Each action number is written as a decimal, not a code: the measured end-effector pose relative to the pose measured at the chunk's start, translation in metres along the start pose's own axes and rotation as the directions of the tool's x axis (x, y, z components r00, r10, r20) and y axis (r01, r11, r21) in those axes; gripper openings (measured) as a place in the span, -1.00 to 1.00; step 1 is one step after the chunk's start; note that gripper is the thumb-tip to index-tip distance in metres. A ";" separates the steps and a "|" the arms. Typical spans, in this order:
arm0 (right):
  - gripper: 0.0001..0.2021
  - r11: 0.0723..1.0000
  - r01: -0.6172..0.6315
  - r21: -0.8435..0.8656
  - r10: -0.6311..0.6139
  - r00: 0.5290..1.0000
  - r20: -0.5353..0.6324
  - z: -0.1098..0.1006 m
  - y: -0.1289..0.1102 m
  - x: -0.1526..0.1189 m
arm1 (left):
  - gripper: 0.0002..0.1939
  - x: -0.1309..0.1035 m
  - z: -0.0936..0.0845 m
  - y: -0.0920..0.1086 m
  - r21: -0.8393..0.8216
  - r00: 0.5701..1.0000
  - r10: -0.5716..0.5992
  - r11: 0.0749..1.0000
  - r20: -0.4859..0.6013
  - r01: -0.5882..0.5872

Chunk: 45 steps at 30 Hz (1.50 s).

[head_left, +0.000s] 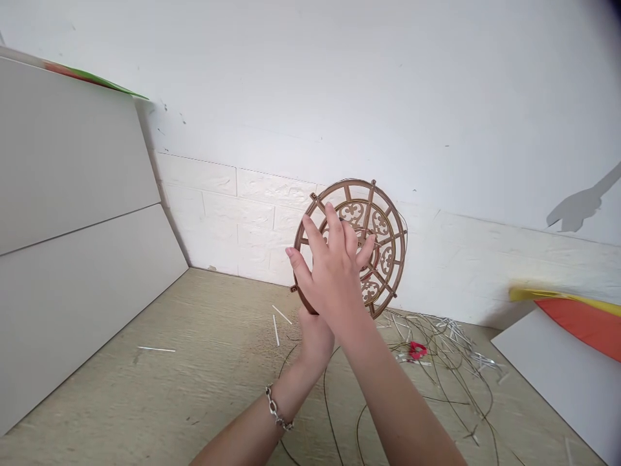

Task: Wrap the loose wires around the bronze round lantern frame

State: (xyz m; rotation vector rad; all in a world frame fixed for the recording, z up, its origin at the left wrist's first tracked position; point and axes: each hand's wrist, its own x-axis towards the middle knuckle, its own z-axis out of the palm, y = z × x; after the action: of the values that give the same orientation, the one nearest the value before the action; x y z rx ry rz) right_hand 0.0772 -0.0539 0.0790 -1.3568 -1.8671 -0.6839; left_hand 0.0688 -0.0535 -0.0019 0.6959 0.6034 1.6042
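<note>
A brown round openwork frame (387,259), patterned like a wheel with spokes, scrollwork and small knobs on its rim, is held upright before the wall. Thin wire runs along its edge. My left hand (316,336), with a chain bracelet (276,409) on the wrist, grips the frame from below; its fingers are hidden behind the frame and my other hand. In front of the frame, my right hand (334,265) has its fingers spread across the near face, covering the left part and much of the centre. Whether its fingertips touch the frame I cannot tell.
Loose wire (436,362) lies tangled at right with white strips (453,333) and a red scrap (417,351). A few more strips (276,330) lie left. Large grey-white panels (82,194) stand at left; another white box-like thing (557,369) is at right, with an orange sheet (585,323).
</note>
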 end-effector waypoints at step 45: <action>-0.87 0.907 0.014 0.421 -0.071 0.990 0.120 -0.004 0.085 -0.071 | -0.76 0.022 -0.022 0.040 -0.073 0.949 0.030 0.996 -0.315 -0.055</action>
State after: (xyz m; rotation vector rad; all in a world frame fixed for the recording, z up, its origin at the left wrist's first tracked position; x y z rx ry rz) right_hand 0.1722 -0.0718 0.0253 -1.1021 -2.0096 -0.1914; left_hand 0.0235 -0.0369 0.0147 0.3970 0.7525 1.7854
